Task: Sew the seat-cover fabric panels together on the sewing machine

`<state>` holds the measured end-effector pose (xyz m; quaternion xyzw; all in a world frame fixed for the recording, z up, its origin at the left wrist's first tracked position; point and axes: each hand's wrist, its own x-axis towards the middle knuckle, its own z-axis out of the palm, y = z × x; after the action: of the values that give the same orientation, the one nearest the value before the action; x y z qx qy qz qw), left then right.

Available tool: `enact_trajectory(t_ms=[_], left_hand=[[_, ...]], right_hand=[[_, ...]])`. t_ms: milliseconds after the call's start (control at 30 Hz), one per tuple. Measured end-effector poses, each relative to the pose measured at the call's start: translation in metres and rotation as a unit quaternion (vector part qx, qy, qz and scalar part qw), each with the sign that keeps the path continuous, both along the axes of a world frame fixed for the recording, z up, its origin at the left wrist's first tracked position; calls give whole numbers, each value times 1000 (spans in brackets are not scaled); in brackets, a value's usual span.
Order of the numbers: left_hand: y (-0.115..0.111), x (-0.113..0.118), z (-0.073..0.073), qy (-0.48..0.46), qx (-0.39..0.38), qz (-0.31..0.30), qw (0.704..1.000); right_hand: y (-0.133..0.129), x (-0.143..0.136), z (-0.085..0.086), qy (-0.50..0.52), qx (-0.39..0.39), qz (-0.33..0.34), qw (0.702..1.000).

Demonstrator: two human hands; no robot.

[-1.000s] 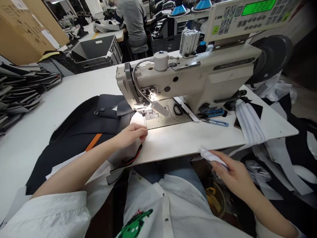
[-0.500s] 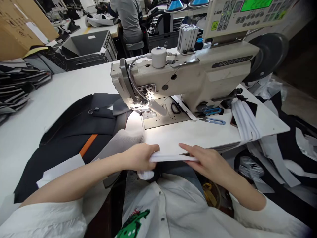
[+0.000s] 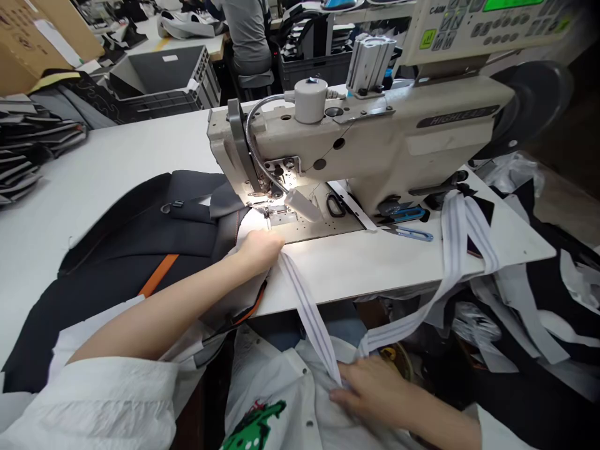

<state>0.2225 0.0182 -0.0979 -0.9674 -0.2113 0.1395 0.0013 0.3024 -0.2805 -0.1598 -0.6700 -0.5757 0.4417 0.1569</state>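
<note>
My left hand (image 3: pixel 261 249) is closed on the upper end of a white striped elastic band (image 3: pixel 307 306), close to the needle area of the sewing machine (image 3: pixel 365 134). From there the band slants down to my right hand (image 3: pixel 370 390), which is closed on it low in front of my shirt and slightly blurred. Beyond the right hand the band runs up to a loop on the table's right side. Under the presser foot lies the light edge of a black fabric panel (image 3: pixel 187 240) with an orange strip (image 3: pixel 159 274); my left hand covers part of that edge.
Blue thread snips (image 3: pixel 410 234) and black-handled scissors (image 3: pixel 335 205) lie by the machine bed. A grey crate (image 3: pixel 164 78) stands behind the table (image 3: pixel 140 140), a fabric stack (image 3: pixel 37 137) at left. Fabric scraps hang at right. A person (image 3: pixel 246 34) sits at the back.
My left hand has moved up toward the needle area with the band's end. My right hand has moved down toward my lap, and the band now stretches out from the loop on the right.
</note>
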Motion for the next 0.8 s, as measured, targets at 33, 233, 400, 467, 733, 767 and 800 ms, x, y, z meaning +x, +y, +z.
enact_trajectory(t_ms=[33,233,400,467,733,767,800], left_hand=[[0,2,-5,4,-4,5,1000],[-18,-17,-1,-12,17,25,999],[-54,-60,-4,-99,99,-66,988],[-57,-66,-6,-103,115,-58,986],[-26,-34,3,-22,40,63,997],[-25,-32,3,-17,32,70,997],[-24,-30,2,-13,30,75,997]], right_hand=[[9,2,7,-58,56,32,996],[106,38,37,-237,399,153,872],[187,57,22,-247,370,223,867],[209,60,19,-274,354,186,875],[237,62,8,-240,380,65,891],[236,63,7,-230,385,64,892],[236,63,6,-223,385,60,893]])
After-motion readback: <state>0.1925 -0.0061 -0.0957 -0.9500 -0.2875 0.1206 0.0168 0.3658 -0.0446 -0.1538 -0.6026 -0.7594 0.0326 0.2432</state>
